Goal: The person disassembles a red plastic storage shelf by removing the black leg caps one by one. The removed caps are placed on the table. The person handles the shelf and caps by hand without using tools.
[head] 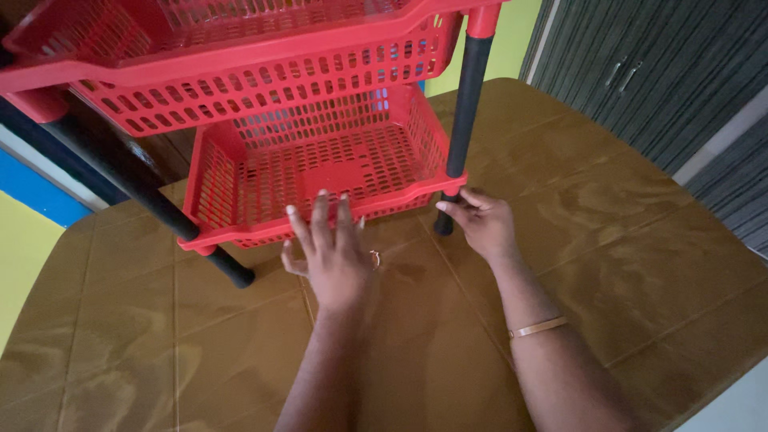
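Note:
A red plastic two-tier basket rack with perforated walls stands on black tube legs on a brown table. My left hand lies flat with fingers spread, its fingertips at the front rim of the lower basket. My right hand touches the bottom of the front right black leg with its fingertips, just below the lower basket's corner. The upper basket hangs above and close to the camera.
The front left black leg slants down to the tabletop. A dark striped cabinet stands behind the table on the right. Yellow and blue wall parts show at the left. A thin bangle circles my right wrist.

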